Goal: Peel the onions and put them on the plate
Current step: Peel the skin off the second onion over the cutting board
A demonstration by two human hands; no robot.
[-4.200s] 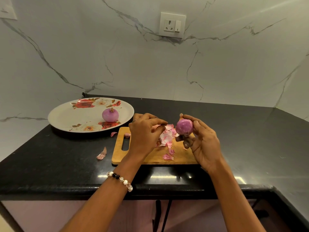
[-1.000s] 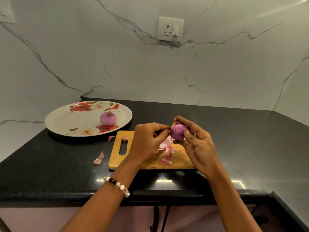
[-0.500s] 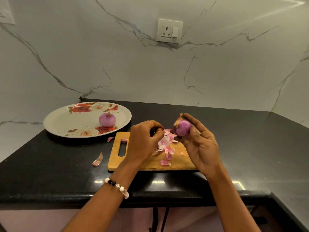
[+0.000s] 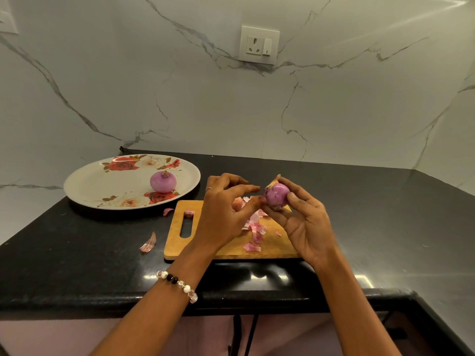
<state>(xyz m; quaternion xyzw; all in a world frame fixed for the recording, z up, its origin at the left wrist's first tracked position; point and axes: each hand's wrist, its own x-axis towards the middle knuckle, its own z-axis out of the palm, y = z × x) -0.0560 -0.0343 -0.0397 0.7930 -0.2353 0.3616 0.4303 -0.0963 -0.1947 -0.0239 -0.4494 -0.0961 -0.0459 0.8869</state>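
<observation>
Black polished stone countertop (image 4: 359,217), set into a corner of white veined marble walls. Resting directly on it: a large oval floral plate (image 4: 102,187) at the left rear, and a wooden cutting board (image 4: 177,242) just right of the plate, its handle slot toward the plate (the two appear close, contact not determinable). Two loose scraps of onion skin lie on the bare stone: one (image 4: 148,244) left of the board, a smaller one (image 4: 168,210) between board and plate.

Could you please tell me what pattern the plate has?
The plate is white with red and cream roses near its rim, seen in the head view.
</observation>
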